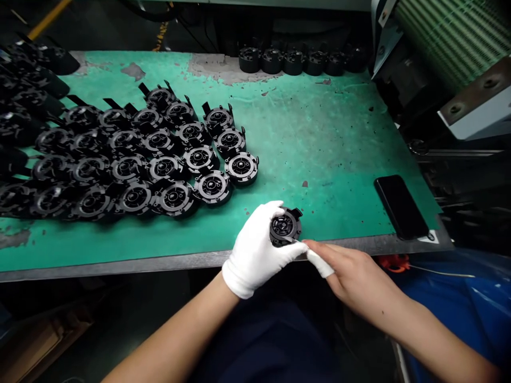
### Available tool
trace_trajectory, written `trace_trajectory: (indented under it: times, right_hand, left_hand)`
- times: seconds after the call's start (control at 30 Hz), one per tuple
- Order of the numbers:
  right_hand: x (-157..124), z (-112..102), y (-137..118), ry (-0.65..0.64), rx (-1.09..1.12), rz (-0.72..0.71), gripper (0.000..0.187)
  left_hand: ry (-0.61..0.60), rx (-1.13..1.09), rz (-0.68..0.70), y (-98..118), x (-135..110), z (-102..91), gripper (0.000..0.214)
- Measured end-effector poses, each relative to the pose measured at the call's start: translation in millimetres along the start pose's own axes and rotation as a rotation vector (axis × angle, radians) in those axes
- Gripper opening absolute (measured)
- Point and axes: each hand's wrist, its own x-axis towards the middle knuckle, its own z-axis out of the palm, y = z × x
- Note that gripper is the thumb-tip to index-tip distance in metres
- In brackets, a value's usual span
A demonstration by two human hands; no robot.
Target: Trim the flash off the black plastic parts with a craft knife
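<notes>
My left hand [257,247], in a white glove, is wrapped around the left side of a black round plastic part [285,224] near the front edge of the table. The part's ringed face with a hub in the middle points up, and a tab sticks out at its upper right. My right hand [345,266] is bare except for a white cover on the thumb. Its fingers are pinched together at the part's near rim, against my left thumb. A thin, pale sliver shows there, but what the right fingers hold is too hidden to name.
Many similar black parts [171,197] stand in rows on the left of the green tabletop [319,138]. Several more black parts [293,63] line the back edge. A black phone [401,207] lies at right. Machinery with a green ribbed surface [459,42] overhangs the upper right; orange-handled scissors [394,263] lie below the edge.
</notes>
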Motion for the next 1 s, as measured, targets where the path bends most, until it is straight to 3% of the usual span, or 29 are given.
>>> trace_trajectory:
  times: [0.23, 0.47, 0.77, 1.0]
  right_hand:
    - [2.3, -4.5, 1.9, 0.03, -0.064, 0.022, 0.05]
    - [7.7, -4.0, 3.5, -0.024, -0.002, -0.081, 0.053]
    - [8.1, 0.7, 5.4, 0.038, -0.127, -0.019, 0.053]
    - [14.6, -9.4, 5.7, -0.108, -0.12, -0.066, 0.056]
  left_hand:
    - [-0.018, -0.011, 0.003, -1.2, -0.1, -0.4, 0.059]
    - [-0.051, 0.0, 0.018, -1.4, 2.0, -3.5, 0.062]
    - [-0.056, -0.011, 0.032, -1.8, 2.1, -3.5, 0.063]
    - [-0.089, -0.026, 0.043, -2.8, 3.6, -5.1, 0.064]
